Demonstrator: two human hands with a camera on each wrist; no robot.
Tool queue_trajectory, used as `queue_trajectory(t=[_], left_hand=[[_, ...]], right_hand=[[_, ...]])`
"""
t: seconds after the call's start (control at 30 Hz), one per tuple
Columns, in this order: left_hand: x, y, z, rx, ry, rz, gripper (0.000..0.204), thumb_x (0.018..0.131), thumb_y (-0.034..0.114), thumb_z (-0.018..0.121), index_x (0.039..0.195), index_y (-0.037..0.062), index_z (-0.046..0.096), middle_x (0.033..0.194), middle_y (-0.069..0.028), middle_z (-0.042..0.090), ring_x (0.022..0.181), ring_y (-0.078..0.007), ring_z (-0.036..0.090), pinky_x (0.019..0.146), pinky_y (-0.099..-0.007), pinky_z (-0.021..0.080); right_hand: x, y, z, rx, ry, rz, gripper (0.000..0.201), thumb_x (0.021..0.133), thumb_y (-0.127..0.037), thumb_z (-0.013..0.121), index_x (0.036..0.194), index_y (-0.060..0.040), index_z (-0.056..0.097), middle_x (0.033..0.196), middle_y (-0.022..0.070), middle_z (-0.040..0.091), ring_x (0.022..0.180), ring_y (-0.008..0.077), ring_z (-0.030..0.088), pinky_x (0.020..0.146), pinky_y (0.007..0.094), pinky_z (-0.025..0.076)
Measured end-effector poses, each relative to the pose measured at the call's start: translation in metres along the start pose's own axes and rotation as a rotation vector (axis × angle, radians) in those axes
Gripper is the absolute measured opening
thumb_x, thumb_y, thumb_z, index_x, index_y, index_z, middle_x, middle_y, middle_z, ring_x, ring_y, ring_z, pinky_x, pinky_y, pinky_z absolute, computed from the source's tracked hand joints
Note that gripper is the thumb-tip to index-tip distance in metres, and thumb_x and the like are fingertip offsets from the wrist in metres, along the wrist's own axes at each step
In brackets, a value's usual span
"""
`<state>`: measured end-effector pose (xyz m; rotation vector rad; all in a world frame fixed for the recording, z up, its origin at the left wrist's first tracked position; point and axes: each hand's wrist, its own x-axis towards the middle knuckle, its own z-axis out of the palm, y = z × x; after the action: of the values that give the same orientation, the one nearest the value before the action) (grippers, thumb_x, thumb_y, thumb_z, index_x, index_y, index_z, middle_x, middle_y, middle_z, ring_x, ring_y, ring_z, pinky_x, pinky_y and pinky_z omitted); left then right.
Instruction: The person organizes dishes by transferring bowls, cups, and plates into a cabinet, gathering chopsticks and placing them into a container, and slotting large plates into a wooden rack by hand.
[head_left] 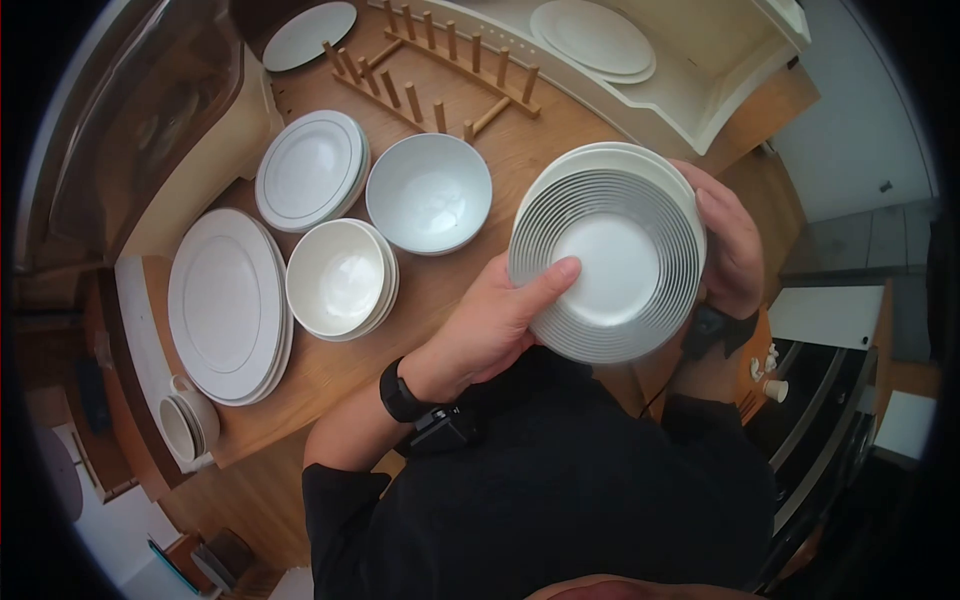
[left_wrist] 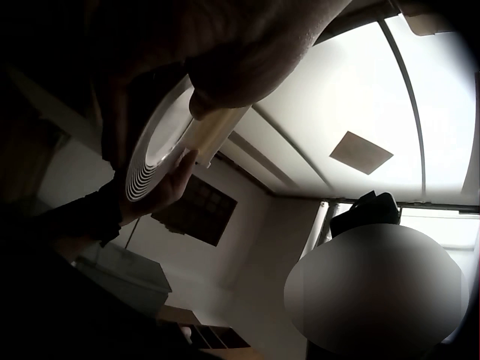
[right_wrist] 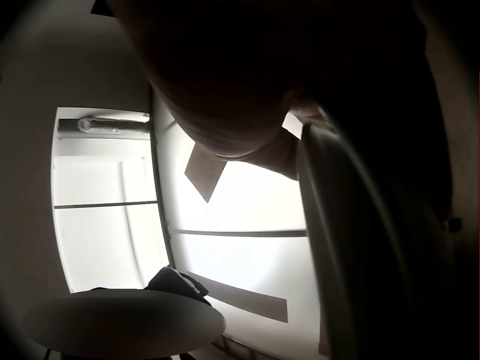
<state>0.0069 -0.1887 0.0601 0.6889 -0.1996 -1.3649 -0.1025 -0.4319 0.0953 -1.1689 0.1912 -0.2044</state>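
Observation:
A ringed plate (head_left: 610,265) with concentric grey lines lies on top of other white plates (head_left: 600,150), all held up above the lap in the head view. My left hand (head_left: 500,310) grips the near left rim, its thumb lying on the top plate's face. On the far right side my right hand (head_left: 732,240) holds the rim, fingers curled round the edge. In the left wrist view the ringed plate (left_wrist: 161,135) appears edge-on between both hands. The right wrist view is dark, with a plate edge (right_wrist: 330,225) beside the hand.
A wooden rack (head_left: 450,45) stands at the back of the table. Left of the held plates are a light blue bowl (head_left: 430,195), stacked cream bowls (head_left: 338,280), two plate stacks (head_left: 308,170) and cups (head_left: 185,425). More plates (head_left: 592,40) lie in a white tray (head_left: 690,100) at the back.

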Motion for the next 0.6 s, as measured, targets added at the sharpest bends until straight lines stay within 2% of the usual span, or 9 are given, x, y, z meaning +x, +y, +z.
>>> queue_trajectory(t=[0.07, 0.13, 0.17, 0.3, 0.37, 0.43, 0.5, 0.57, 0.6], left_hand=[[-0.002, 0.000, 0.002, -0.029, -0.022, 0.040, 0.047, 0.105, 0.023, 0.059, 0.144, 0.0000, 0.045, 0.136, -0.0135, 0.060, 0.121, -0.0221, 0.063, 0.102, -0.0389, 0.054], [-0.006, 0.002, 0.003, -0.014, -0.004, 0.101, 0.045, 0.104, 0.021, 0.062, 0.142, -0.0001, 0.050, 0.133, -0.0122, 0.062, 0.119, -0.0199, 0.064, 0.098, -0.0365, 0.057], [-0.008, 0.003, 0.000, -0.010, -0.019, 0.097, 0.045, 0.104, 0.019, 0.062, 0.142, -0.0001, 0.048, 0.134, -0.0121, 0.062, 0.119, -0.0202, 0.064, 0.098, -0.0368, 0.057], [-0.019, 0.007, 0.001, -0.012, -0.007, 0.096, 0.045, 0.104, 0.017, 0.061, 0.143, -0.0005, 0.047, 0.135, -0.0123, 0.061, 0.120, -0.0209, 0.064, 0.098, -0.0373, 0.057], [-0.024, 0.010, 0.001, -0.034, 0.013, 0.094, 0.047, 0.103, 0.015, 0.062, 0.145, -0.0004, 0.045, 0.135, -0.0131, 0.060, 0.121, -0.0220, 0.063, 0.100, -0.0380, 0.056], [-0.029, 0.014, 0.000, -0.019, 0.015, 0.106, 0.048, 0.103, 0.015, 0.062, 0.145, -0.0004, 0.045, 0.135, -0.0134, 0.060, 0.121, -0.0224, 0.063, 0.101, -0.0382, 0.055], [-0.035, 0.018, -0.002, -0.003, 0.015, 0.115, 0.049, 0.102, 0.014, 0.063, 0.145, -0.0005, 0.044, 0.135, -0.0138, 0.060, 0.122, -0.0229, 0.063, 0.102, -0.0385, 0.055], [-0.041, 0.017, -0.007, 0.023, 0.019, 0.135, 0.051, 0.101, 0.013, 0.064, 0.146, -0.0010, 0.044, 0.136, -0.0143, 0.060, 0.123, -0.0229, 0.062, 0.103, -0.0388, 0.054], [-0.043, 0.016, -0.008, 0.032, 0.013, 0.130, 0.051, 0.101, 0.013, 0.064, 0.146, -0.0010, 0.044, 0.136, -0.0143, 0.060, 0.123, -0.0229, 0.062, 0.103, -0.0388, 0.054]], right_hand=[[-0.005, -0.013, 0.005, 0.002, -0.019, -0.007, 0.047, 0.100, -0.012, 0.058, 0.140, 0.0113, 0.050, 0.130, 0.0171, 0.065, 0.114, 0.0159, 0.065, 0.095, 0.0269, 0.051], [-0.003, -0.021, 0.008, -0.224, -0.091, -0.029, 0.044, 0.100, -0.011, 0.058, 0.137, 0.0119, 0.053, 0.122, 0.0148, 0.069, 0.107, 0.0152, 0.067, 0.094, 0.0265, 0.051], [0.000, -0.022, 0.012, -0.314, -0.062, -0.061, 0.040, 0.099, -0.010, 0.058, 0.133, 0.0117, 0.057, 0.115, 0.0127, 0.072, 0.101, 0.0141, 0.068, 0.092, 0.0259, 0.052], [0.005, -0.024, 0.022, -0.366, -0.005, -0.053, 0.036, 0.099, -0.008, 0.058, 0.129, 0.0110, 0.060, 0.112, 0.0120, 0.073, 0.097, 0.0125, 0.069, 0.088, 0.0252, 0.053], [0.002, -0.031, 0.029, -0.434, 0.133, -0.188, 0.033, 0.099, -0.007, 0.057, 0.127, 0.0104, 0.062, 0.109, 0.0119, 0.074, 0.095, 0.0125, 0.070, 0.086, 0.0251, 0.054], [0.004, -0.046, 0.028, -0.439, 0.193, -0.245, 0.033, 0.099, -0.007, 0.057, 0.127, 0.0104, 0.062, 0.108, 0.0123, 0.074, 0.094, 0.0132, 0.070, 0.085, 0.0258, 0.055], [0.016, -0.060, 0.016, -0.435, 0.280, -0.346, 0.033, 0.099, -0.006, 0.056, 0.127, 0.0112, 0.061, 0.109, 0.0154, 0.073, 0.092, 0.0162, 0.072, 0.082, 0.0280, 0.057], [0.045, -0.076, 0.002, -0.545, 0.383, -0.402, 0.036, 0.099, -0.011, 0.057, 0.129, 0.0093, 0.060, 0.111, 0.0159, 0.072, 0.099, 0.0181, 0.071, 0.088, 0.0311, 0.057], [0.077, -0.080, -0.036, -0.577, 0.387, -0.407, 0.035, 0.098, -0.010, 0.056, 0.128, 0.0091, 0.060, 0.112, 0.0158, 0.071, 0.099, 0.0201, 0.071, 0.088, 0.0329, 0.057]])
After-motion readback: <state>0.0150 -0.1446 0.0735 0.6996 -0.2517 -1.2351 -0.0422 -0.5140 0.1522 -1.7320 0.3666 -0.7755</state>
